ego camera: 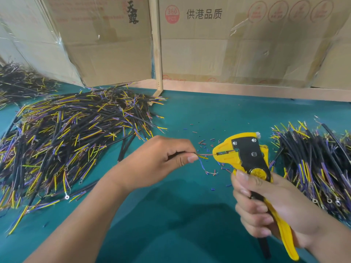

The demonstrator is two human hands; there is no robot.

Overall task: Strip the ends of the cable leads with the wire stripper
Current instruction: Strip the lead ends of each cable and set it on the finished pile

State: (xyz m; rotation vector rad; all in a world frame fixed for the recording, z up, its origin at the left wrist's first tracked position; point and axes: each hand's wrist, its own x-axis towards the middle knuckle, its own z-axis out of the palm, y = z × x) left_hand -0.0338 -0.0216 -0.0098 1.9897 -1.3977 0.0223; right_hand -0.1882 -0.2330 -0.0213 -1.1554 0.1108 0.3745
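Note:
My left hand pinches a black cable near its end, and thin coloured leads stick out to the right of my fingers. A reddish lead reaches into the jaws of the yellow and black wire stripper. A blue lead hangs down loose below it. My right hand grips the stripper's yellow handles, its head pointing left toward the leads.
A big heap of black cables with yellow, blue and purple leads lies on the green table at left. Another pile lies at right. Small insulation scraps litter the middle. Cardboard boxes stand behind.

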